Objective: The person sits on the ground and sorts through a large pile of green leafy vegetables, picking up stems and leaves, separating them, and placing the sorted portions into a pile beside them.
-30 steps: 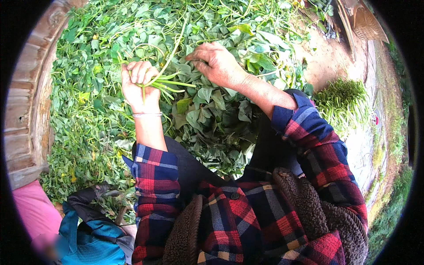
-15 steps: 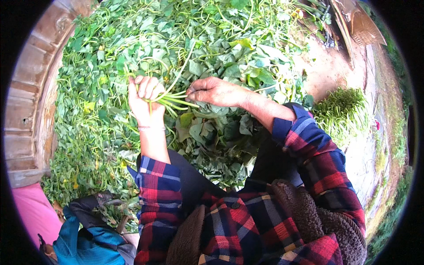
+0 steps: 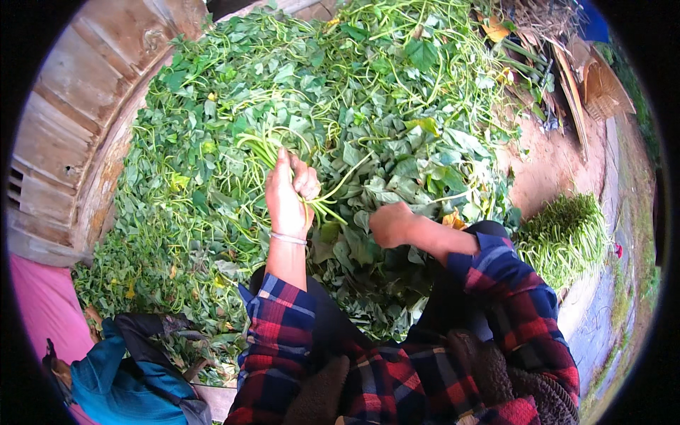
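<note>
My left hand (image 3: pixel 292 190) is wrapped round a small bunch of pale green leaf stems (image 3: pixel 261 147). Their cut ends stick out on its right side, and one longer thin stem slants up and away to the right. To the right and a bit lower, my right hand (image 3: pixel 392 225) is curled, apart from the bunch and just over the leaves. Its fingertips are hidden, so what it holds, if anything, does not show. Under both hands spreads a wide heap of green leafy vines (image 3: pixel 234 205), with darker loose leaves between my knees.
A plank wall (image 3: pixel 60 106) bounds the heap on the left. At the right stands a thick stack of trimmed green stems (image 3: pixel 567 237). Dry sticks and a woven basket (image 3: pixel 601 88) lie at the far right. Another person in a teal garment (image 3: pixel 117 379) is at the lower left.
The view has shifted, so things appear further right and lower. My right hand has moved away from the stem ends and dropped lower. My left hand keeps its grip on the bunch.
</note>
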`<state>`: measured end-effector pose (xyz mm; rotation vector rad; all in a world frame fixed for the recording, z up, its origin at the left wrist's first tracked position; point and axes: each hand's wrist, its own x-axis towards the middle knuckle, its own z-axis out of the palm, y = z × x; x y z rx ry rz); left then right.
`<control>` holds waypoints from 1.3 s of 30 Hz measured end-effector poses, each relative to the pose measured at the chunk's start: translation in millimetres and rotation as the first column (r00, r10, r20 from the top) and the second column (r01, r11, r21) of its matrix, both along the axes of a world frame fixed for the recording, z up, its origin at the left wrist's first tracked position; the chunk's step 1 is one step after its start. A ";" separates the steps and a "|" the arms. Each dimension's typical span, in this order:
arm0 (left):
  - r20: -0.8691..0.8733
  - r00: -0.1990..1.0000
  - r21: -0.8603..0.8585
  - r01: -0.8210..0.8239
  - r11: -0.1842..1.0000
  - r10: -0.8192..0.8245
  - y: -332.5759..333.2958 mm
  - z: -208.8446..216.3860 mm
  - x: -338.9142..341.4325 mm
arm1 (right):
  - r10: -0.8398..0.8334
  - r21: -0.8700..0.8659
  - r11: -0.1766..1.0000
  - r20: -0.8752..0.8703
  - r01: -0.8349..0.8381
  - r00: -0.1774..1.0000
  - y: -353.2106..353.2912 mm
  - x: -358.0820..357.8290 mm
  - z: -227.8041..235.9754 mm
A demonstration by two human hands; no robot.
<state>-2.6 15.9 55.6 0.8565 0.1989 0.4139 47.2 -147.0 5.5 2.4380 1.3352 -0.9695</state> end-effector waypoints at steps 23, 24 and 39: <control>-0.285 0.919 0.499 0.386 0.776 -0.274 -43.2 -40.6 5.5 | -0.053 0.559 0.001 -0.828 0.829 0.558 -10.7 29.6 12.2; -0.286 0.915 0.503 0.396 0.768 -0.285 -43.5 -40.1 5.6 | -0.069 0.547 -0.028 -0.836 0.836 0.545 -10.2 30.6 14.0; -0.223 0.948 0.611 0.316 0.726 -0.225 -45.9 -47.5 9.2 | -0.114 0.533 0.040 -0.838 0.845 0.534 -20.8 31.8 26.7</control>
